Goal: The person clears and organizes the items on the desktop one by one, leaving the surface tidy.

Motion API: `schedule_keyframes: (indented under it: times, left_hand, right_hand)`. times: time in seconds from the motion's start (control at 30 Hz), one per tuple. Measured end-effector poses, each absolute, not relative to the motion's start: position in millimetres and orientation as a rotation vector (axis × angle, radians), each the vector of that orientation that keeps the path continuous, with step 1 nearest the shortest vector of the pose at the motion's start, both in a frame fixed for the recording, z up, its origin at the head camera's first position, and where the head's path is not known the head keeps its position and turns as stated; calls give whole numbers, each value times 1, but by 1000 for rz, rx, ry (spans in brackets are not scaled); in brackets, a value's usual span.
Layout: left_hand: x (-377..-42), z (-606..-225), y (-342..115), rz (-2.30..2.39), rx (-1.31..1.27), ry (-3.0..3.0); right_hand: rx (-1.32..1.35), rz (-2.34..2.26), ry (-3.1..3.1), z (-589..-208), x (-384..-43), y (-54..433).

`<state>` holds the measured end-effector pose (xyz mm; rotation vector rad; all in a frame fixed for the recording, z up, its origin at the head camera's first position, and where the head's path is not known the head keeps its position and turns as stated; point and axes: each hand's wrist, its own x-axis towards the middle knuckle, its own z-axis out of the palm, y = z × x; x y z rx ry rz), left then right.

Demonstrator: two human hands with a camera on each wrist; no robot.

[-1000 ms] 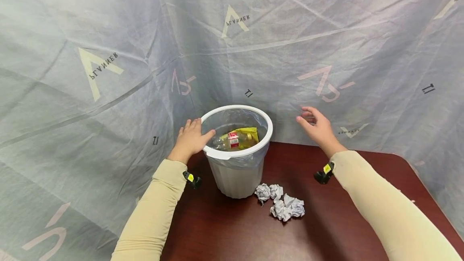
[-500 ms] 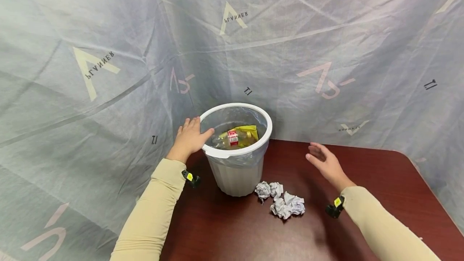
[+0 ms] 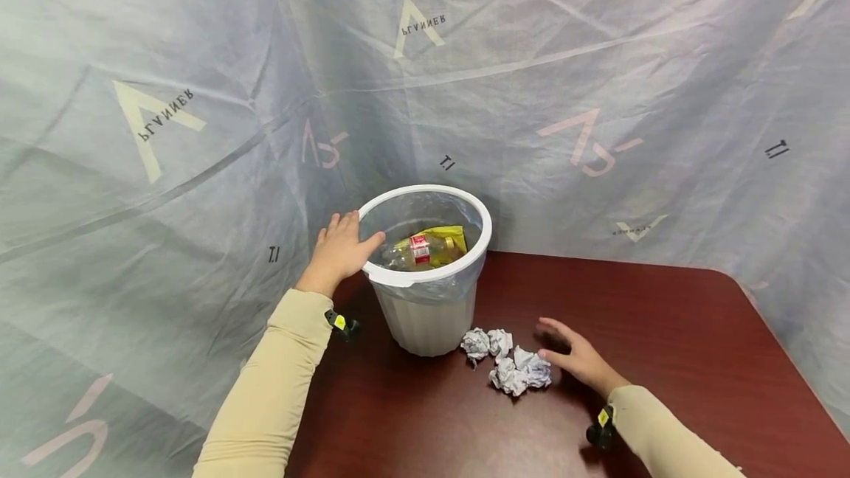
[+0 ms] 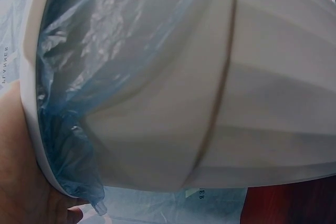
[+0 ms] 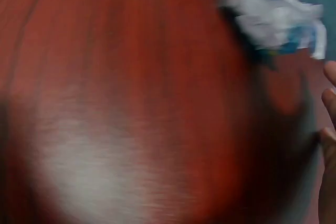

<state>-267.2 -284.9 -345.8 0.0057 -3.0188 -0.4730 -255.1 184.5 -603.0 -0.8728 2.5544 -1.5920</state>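
Note:
My left hand [image 3: 339, 248] rests on the left side of the white rim of a plastic trash bin [image 3: 425, 323]. Its thumb crosses the rim toward the inside, while the fingers lie spread along the outer side. In the left wrist view, the hand touches the rim beside the bin's pale ribbed wall [image 4: 278, 98]. Several crumpled paper balls [image 3: 510, 373] lie on the table right of the bin. Just right of them is my right hand [image 3: 576, 356], fingers apart and holding nothing. The right wrist view catches its fingertips [image 5: 329, 103] at the edge, below blurred paper [image 5: 273, 14].
A clear bag liner [image 3: 451, 290] hangs over the bin's edge. Inside lie a clear bottle with a red label [image 3: 420, 249] and a yellow wrapper [image 3: 451, 232]. The dark red table [image 3: 664, 316] stands against grey printed sheeting [image 3: 531, 94].
My right hand has come down from above the table, right of the bin, to beside the paper balls. The left hand stays on the rim. The head view has shifted slightly.

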Motion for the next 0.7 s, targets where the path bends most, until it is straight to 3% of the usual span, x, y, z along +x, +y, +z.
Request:
schedule_keyframes:
  times: [0.33, 0.7]
  left_hand:
    - [-267, -346, -285, -491, 3, -3010]
    - [-266, -345, -286, -480, 6, -3012]
  right_hand:
    - [-1082, -1326, 2618, -623, -251, 178]
    - [-1085, -1241, 2801, -635, -252, 175]
